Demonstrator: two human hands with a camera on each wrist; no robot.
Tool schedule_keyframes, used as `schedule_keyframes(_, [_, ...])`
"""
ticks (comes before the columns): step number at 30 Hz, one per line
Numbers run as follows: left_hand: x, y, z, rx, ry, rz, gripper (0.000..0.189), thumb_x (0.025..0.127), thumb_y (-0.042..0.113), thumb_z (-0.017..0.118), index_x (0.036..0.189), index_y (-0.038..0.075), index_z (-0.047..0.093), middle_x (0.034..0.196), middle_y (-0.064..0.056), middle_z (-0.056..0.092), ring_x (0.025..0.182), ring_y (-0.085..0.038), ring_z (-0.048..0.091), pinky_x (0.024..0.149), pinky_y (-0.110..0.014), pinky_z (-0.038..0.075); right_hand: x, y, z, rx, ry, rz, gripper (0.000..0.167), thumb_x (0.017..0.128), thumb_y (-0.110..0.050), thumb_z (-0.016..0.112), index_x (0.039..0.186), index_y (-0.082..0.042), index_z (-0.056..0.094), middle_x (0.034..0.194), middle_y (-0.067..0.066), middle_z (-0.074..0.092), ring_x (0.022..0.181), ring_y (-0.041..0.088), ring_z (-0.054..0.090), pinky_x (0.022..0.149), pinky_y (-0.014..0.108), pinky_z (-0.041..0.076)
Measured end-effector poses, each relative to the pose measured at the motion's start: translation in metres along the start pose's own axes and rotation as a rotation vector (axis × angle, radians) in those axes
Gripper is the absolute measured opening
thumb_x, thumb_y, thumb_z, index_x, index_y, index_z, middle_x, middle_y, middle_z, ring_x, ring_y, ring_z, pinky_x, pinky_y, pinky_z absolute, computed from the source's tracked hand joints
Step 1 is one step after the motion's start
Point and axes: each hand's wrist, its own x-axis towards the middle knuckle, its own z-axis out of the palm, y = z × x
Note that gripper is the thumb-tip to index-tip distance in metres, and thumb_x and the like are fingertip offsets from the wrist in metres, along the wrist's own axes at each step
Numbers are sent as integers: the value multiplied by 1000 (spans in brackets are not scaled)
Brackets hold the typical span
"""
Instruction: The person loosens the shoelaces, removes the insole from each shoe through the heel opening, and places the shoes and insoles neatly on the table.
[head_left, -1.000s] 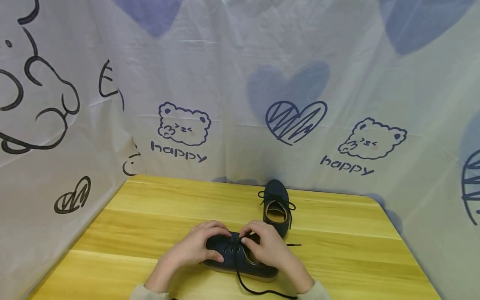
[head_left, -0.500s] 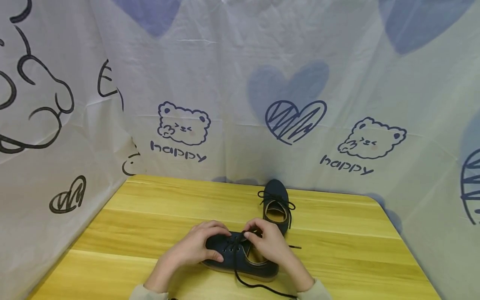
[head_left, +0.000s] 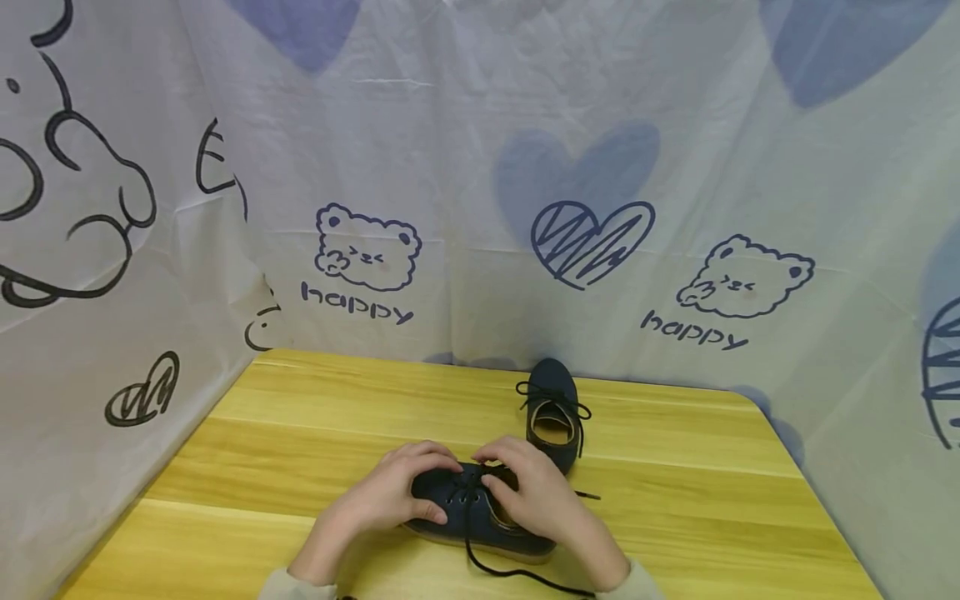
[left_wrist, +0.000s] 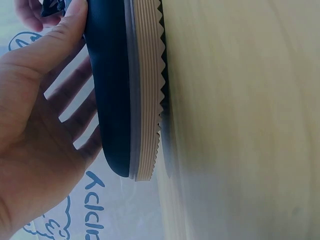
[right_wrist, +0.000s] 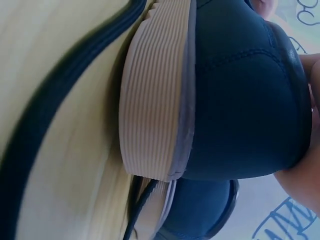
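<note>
A dark blue lace-up shoe (head_left: 510, 542) lies across the near part of the table, toe to the left. My left hand (head_left: 386, 492) grips its toe, thumb on the near side and fingers over the far side; the left wrist view shows the thumb against the upper. Over the laced front and opening is my right hand (head_left: 536, 492). Its thumb and forefinger stand apart at the black shoelace (head_left: 470, 508), touching about the lacing; the other fingers are mostly hidden. One lace end drops over the shoe's near side and runs right along the table.
A matching shoe (head_left: 551, 387) with a tied bow stands behind, toe toward the back cloth (head_left: 465, 167). Another lace tip (head_left: 588, 496) lies to the right of the near shoe. The wood-grain table (head_left: 712, 483) ends against the cloth.
My right thumb and forefinger pinched at the lacing and drew slightly back to the right; now they are parted and a little further left. My left hand has stayed on the toe.
</note>
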Motion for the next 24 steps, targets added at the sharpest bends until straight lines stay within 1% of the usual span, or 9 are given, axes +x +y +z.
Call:
schedule_keyframes(2, [0,0,0,-4,-1,3,55,80,37,89,130,29,69,138,5,61,132,-31,53,110,-66,35,0,-1,0,-66,-3,-87,25,98,-12,73,122,-15,72,122,-5,67,114,15,64,95,38,55])
schedule_keyframes(5, [0,0,-1,-2,-2,16,55,80,38,89,130,29,69,137,5,61,131,-30,54,109,-66,36,0,-1,1,-154,30,-228,21,95,-11,76,116,-16,75,119,-2,67,111,17,65,93,36,56])
schedule_keyframes(7, [-1,1,-1,0,-2,18,54,80,38,89,130,29,69,137,5,61,131,-29,54,109,-66,36,0,0,3,-193,55,-288,18,94,-10,78,110,-16,76,116,-1,68,109,17,65,93,34,56])
schedule_keyframes(8, [-1,1,-1,3,-2,19,55,80,38,89,130,29,69,137,6,61,131,-29,54,109,-65,36,0,0,3,-208,65,-305,16,93,-9,79,108,-16,77,115,-1,68,108,17,65,92,34,56])
schedule_keyframes(10, [-1,0,-1,4,-1,20,55,80,38,89,130,28,69,137,6,61,130,-29,54,109,-65,37,0,0,4,-233,78,-321,15,91,-10,80,105,-16,77,113,-1,69,107,16,66,92,33,56])
schedule_keyframes(16, [-1,0,0,-1,-5,3,55,80,35,90,131,26,70,138,5,60,132,-28,53,111,-64,35,1,1,5,-273,110,-317,14,90,-10,81,101,-18,75,110,-3,69,103,15,66,90,33,56])
schedule_keyframes(21, [-1,1,0,-5,-2,1,54,80,34,90,130,26,70,139,4,61,133,-31,53,111,-65,34,1,3,7,-270,141,-299,15,91,-8,80,99,-18,72,107,-5,69,100,14,66,87,33,57])
schedule_keyframes(24, [-1,2,0,-6,4,10,54,80,34,90,130,27,70,138,4,61,132,-31,53,111,-65,35,1,4,7,-261,160,-272,16,92,-7,79,101,-17,71,105,-6,69,98,13,66,85,33,57])
